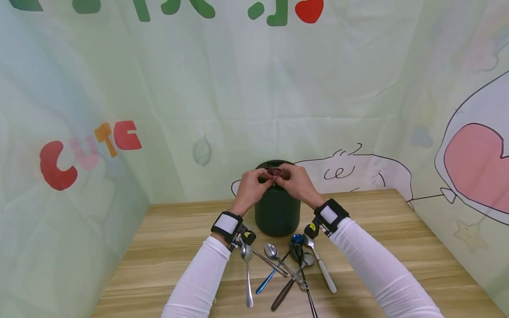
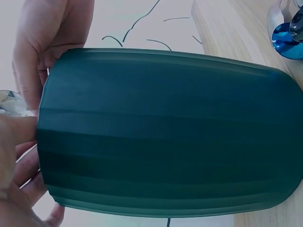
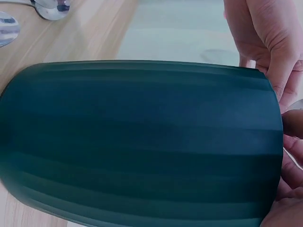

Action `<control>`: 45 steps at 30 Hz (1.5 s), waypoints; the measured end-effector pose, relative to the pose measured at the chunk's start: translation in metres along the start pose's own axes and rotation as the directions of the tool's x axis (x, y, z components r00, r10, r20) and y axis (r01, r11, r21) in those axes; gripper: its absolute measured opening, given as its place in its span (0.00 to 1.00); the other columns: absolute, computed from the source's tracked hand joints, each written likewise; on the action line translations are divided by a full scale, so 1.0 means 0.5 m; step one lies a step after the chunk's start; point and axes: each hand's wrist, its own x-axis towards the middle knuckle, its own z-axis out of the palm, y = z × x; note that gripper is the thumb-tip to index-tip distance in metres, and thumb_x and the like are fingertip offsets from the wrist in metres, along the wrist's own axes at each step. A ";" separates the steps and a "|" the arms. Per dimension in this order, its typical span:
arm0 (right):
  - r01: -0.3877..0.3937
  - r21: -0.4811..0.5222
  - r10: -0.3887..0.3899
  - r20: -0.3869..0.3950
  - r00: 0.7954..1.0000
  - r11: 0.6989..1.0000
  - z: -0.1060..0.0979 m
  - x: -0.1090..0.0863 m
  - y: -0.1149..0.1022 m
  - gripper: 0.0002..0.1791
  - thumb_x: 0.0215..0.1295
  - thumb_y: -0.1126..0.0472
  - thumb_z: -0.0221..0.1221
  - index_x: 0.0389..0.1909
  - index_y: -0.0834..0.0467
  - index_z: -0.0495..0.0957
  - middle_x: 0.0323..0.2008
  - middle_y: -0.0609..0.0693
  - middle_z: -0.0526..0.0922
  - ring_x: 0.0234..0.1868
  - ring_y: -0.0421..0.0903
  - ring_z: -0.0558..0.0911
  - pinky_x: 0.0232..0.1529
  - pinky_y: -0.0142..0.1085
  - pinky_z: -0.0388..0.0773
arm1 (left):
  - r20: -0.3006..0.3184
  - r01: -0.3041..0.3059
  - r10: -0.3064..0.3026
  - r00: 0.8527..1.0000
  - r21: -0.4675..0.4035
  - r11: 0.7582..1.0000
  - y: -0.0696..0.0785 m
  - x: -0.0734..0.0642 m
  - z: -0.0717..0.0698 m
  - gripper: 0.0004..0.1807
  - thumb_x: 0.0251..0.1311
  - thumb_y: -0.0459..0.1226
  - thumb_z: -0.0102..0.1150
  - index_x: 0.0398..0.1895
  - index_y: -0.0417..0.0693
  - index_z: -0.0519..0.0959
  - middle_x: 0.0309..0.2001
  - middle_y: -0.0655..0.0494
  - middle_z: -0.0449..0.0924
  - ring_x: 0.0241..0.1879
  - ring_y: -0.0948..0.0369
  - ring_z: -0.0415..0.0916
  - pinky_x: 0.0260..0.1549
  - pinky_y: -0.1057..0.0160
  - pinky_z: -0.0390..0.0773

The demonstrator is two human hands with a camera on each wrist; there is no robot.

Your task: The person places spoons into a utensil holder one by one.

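Observation:
A dark green ribbed canister (image 1: 277, 212) stands upright on the wooden table. Over its mouth, my left hand (image 1: 252, 187) and right hand (image 1: 301, 182) meet with thumbs and fingertips together. Between them they pinch a shiny metal spoon (image 1: 274, 171), whose rounded bowl shows above the fingers; its lower part is hidden. In the left wrist view, the spoon's bright metal peeks out beside the fingers at the canister's rim. Some fingers of both hands reach past the rim.
In front of the canister lies a loose, overlapping pile: a silver spoon (image 1: 247, 254), a blue-handled spoon (image 1: 267, 282), a white-handled spoon (image 1: 327, 276), a dark-handled spoon (image 1: 283, 295) and several other utensils. A printed cloth backdrop (image 1: 191, 88) rises close behind the canister.

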 end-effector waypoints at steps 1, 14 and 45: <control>0.004 -0.003 -0.004 0.003 1.000 1.000 0.000 0.001 0.000 0.03 0.60 0.61 0.60 0.34 0.52 0.78 0.32 0.46 0.81 0.34 0.38 0.79 0.34 0.40 0.78 | 0.002 0.003 -0.003 1.000 0.002 1.000 0.000 0.000 0.000 0.03 0.54 0.36 0.63 0.29 0.47 0.80 0.29 0.60 0.80 0.33 0.65 0.74 0.33 0.61 0.76; 0.060 -0.065 -0.055 0.076 0.996 0.996 -0.005 0.006 0.002 0.04 0.59 0.64 0.59 0.34 0.53 0.79 0.32 0.45 0.81 0.32 0.39 0.78 0.34 0.39 0.77 | 0.037 -0.003 -0.001 0.999 0.101 0.995 0.011 0.006 -0.007 0.02 0.54 0.34 0.62 0.31 0.46 0.81 0.28 0.58 0.80 0.31 0.63 0.74 0.32 0.60 0.76; 0.211 -0.096 -0.212 -0.007 0.977 0.973 -0.032 0.009 -0.013 0.23 0.58 0.55 0.62 0.54 0.52 0.71 0.53 0.50 0.74 0.53 0.47 0.71 0.52 0.47 0.70 | -0.013 -0.091 0.092 0.996 0.030 0.995 0.040 -0.002 -0.047 0.13 0.57 0.35 0.59 0.46 0.47 0.76 0.44 0.51 0.78 0.44 0.55 0.74 0.40 0.56 0.76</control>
